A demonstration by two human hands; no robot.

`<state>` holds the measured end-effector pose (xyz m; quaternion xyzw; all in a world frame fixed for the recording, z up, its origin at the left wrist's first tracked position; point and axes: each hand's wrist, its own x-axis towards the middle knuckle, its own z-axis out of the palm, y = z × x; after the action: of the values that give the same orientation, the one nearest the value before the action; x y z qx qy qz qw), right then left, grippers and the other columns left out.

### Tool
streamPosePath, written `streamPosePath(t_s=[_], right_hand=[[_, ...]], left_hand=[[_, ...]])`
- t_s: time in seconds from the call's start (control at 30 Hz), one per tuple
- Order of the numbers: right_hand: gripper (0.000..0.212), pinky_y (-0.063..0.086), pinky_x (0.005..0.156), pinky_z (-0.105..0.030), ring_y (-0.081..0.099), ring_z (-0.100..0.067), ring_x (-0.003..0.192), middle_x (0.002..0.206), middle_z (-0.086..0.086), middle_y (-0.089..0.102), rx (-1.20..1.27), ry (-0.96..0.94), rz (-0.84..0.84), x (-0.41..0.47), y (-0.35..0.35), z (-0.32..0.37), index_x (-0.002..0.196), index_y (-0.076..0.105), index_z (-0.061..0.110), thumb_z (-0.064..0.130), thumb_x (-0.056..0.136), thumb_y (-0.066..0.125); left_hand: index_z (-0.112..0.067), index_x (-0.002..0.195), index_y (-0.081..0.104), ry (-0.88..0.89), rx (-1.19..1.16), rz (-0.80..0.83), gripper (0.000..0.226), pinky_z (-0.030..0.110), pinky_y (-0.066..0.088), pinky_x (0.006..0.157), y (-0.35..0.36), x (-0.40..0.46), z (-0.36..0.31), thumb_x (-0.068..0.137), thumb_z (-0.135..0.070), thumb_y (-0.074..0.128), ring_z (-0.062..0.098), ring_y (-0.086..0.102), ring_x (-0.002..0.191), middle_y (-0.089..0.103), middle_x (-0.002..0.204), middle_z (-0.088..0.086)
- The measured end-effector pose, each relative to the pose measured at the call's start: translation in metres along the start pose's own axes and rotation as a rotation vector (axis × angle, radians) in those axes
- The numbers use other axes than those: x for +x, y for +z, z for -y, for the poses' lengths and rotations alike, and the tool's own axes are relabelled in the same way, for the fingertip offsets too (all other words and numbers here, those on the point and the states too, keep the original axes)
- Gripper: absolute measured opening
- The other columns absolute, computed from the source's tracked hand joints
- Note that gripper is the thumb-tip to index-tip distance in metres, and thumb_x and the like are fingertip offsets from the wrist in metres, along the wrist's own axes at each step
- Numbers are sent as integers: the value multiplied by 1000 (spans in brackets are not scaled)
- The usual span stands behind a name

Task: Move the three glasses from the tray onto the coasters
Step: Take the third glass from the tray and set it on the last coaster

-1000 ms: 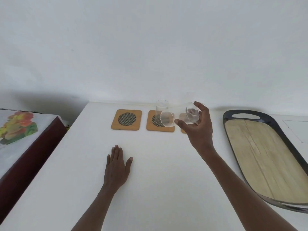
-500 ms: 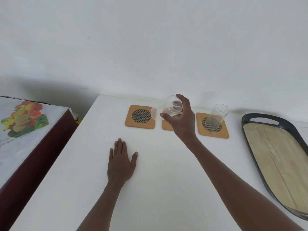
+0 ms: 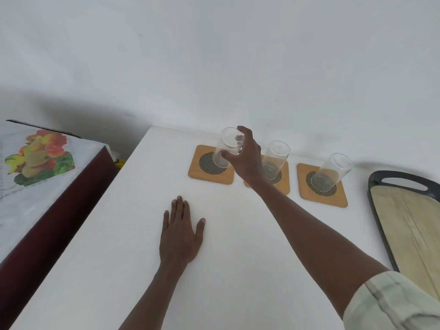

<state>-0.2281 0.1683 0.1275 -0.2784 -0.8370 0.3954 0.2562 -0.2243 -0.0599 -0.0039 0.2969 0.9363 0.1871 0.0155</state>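
Three square wooden coasters lie in a row at the back of the white table [image 3: 238, 258]. My right hand [image 3: 247, 160] grips a clear glass [image 3: 226, 148] that stands upright over the left coaster [image 3: 210, 166]; I cannot tell whether its base touches. A second glass [image 3: 276, 158] stands on the middle coaster [image 3: 283, 179], partly behind my wrist. A third glass [image 3: 333, 172] stands on the right coaster [image 3: 322, 186]. My left hand [image 3: 181, 232] lies flat on the table, fingers apart, holding nothing. The dark-rimmed wooden tray [image 3: 404, 222] at the right holds no glasses.
A lower side table [image 3: 35, 177] with a fruit-print cloth stands to the left of the white table, across a narrow gap. A white wall runs just behind the coasters.
My right hand has carried the glass leftward from the middle coaster to the left coaster and turned it from tilted to upright. The view has shifted left. My left hand has stayed put.
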Motion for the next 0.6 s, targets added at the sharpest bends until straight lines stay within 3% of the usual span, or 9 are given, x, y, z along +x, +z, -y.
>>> streamPosePath(t_s=[0.17,0.6], right_hand=[[81,38,97,-32,46,-19,116,130,-10,57,-12,33,46,12,18,-7,143,38,22,29,75,82],[87,30,85,-26,49,-24,118,129,-10,56,-105,52,124,32,45,-12,144,36,18,34,74,83]], left_hand=[[-6,153,18,1,-3,-1,74,38,5,122,0,0,0,96,-54,23,15,-1,150,5,163,6],[-7,153,19,-13,-12,4,74,40,9,122,0,0,-1,96,-54,24,16,0,150,7,163,6]])
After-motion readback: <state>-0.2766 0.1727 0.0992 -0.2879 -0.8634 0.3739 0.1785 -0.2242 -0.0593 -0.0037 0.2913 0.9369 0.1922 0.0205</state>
